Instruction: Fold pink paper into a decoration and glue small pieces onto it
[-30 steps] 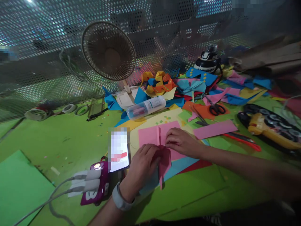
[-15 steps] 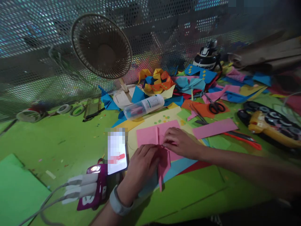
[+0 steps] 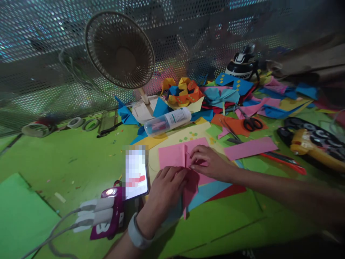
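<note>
A sheet of pink paper (image 3: pixel 170 155) lies before me, with a narrow raised fold running down its middle. My left hand (image 3: pixel 170 185), a pale band on its wrist, rests over the lower half of the fold. Its fingers are together and bent onto the paper; the thumb is hidden. On the fold's right side is my right hand (image 3: pixel 206 162), fingers loosely curled and slightly apart, tips at the paper's surface. Nothing shows between them. Under the pink sheet lie cream paper (image 3: pixel 215 144), light blue paper (image 3: pixel 207 192) and red paper (image 3: pixel 229 192).
A lit phone (image 3: pixel 137 176) and a purple power block with plugs (image 3: pixel 109 212) sit left of my hands. Behind are a clear bottle (image 3: pixel 168 121), a fan (image 3: pixel 121 50) and folded coloured papers (image 3: pixel 185 91). Scissors (image 3: pixel 252 123) and a pink strip (image 3: pixel 250 148) lie right.
My right fingers have loosened and shifted slightly away from the fold and my left fingertips. My left hand stays on the pink paper. The whole view has shifted slightly.
</note>
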Motion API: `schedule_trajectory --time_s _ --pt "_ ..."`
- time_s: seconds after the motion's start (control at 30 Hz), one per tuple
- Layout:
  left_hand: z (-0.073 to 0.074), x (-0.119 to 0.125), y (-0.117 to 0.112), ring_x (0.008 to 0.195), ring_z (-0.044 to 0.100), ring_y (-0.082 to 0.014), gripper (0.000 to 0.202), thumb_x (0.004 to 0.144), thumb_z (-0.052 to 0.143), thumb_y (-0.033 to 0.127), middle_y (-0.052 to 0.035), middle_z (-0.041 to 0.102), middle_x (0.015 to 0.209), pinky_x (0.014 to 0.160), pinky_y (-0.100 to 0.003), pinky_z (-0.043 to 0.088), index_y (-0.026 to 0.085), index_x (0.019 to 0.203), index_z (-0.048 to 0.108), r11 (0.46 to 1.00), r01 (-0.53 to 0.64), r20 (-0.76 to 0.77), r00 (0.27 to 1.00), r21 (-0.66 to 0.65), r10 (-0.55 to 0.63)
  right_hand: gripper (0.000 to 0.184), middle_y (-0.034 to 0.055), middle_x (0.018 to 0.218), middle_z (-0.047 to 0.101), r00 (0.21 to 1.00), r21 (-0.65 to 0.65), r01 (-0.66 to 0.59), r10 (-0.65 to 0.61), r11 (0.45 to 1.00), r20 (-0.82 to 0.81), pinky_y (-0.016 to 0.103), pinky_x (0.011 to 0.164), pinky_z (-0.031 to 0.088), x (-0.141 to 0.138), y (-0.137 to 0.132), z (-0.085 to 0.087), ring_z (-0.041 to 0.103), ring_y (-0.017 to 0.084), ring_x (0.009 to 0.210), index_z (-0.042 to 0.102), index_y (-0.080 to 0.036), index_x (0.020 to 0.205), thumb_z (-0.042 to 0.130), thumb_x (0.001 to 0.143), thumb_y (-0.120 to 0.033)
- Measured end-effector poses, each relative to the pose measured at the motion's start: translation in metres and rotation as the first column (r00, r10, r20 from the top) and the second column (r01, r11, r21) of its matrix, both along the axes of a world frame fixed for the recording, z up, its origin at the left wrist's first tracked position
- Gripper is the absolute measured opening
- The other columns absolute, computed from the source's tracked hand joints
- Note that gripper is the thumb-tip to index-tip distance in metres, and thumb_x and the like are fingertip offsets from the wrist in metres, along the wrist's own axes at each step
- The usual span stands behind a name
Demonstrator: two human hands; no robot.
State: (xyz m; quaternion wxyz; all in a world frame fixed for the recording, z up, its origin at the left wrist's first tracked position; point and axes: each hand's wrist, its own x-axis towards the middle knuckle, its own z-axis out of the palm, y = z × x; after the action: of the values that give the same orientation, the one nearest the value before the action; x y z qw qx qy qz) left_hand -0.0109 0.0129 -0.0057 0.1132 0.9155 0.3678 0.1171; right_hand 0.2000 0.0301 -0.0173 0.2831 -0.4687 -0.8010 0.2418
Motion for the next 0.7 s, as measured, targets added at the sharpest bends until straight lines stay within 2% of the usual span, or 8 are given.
schedule_trajectory --time_s 0.37,0.53,0.63,0.7 --pt "-0.003 0.0012 -0.0015 0.097 0.052 -0.0217 0.02 0.09 0.044 0.021 -0.0069 0.058 0.108 0.081 -0.04 0.046 0.018 0.106 0.055 0.997 0.05 -0.01 0.999 0.067 -0.05 0.006 0.0032 0.104 0.056 0.991 -0.048 0.059 -0.053 0.997 0.121 0.039 0.09 0.035 -0.0021 -0.0081 0.0068 0.049 0.019 0.101 0.058 -0.02 0.077 0.057 0.082 -0.024" --pt "-0.0048 0.0002 -0.0032 0.097 0.052 -0.0231 0.028 0.088 0.045 0.017 -0.0074 0.058 0.111 0.082 -0.041 0.046 0.017 0.115 0.051 0.995 0.034 -0.103 0.994 0.097 -0.024 0.007 0.0031 0.106 0.055 0.988 -0.023 0.057 -0.053 0.998 0.146 0.039 0.09 0.034 -0.0032 -0.0079 0.0043 0.047 0.02 0.102 0.054 -0.02 0.078 0.054 0.083 -0.025" --pt "0.0 0.0006 -0.0047 0.098 0.051 -0.0239 0.038 0.086 0.049 0.016 -0.0072 0.057 0.113 0.082 -0.042 0.045 0.019 0.123 0.045 0.991 0.07 -0.171 0.984 0.112 -0.051 0.005 0.0035 0.107 0.055 0.988 -0.012 0.045 -0.043 0.999 0.15 0.039 0.089 0.034 -0.0033 -0.0072 0.0042 0.047 0.02 0.101 0.053 -0.02 0.08 0.053 0.083 -0.024" --pt "0.0039 0.0018 -0.0055 0.098 0.051 -0.0241 0.038 0.085 0.05 0.019 -0.0074 0.056 0.113 0.082 -0.041 0.045 0.02 0.123 0.046 0.987 0.107 -0.201 0.976 0.12 -0.081 0.006 0.0034 0.106 0.055 0.988 -0.011 0.042 -0.04 0.999 0.15 0.038 0.089 0.034 -0.0035 -0.0073 0.0048 0.048 0.02 0.1 0.053 -0.02 0.08 0.053 0.084 -0.024"
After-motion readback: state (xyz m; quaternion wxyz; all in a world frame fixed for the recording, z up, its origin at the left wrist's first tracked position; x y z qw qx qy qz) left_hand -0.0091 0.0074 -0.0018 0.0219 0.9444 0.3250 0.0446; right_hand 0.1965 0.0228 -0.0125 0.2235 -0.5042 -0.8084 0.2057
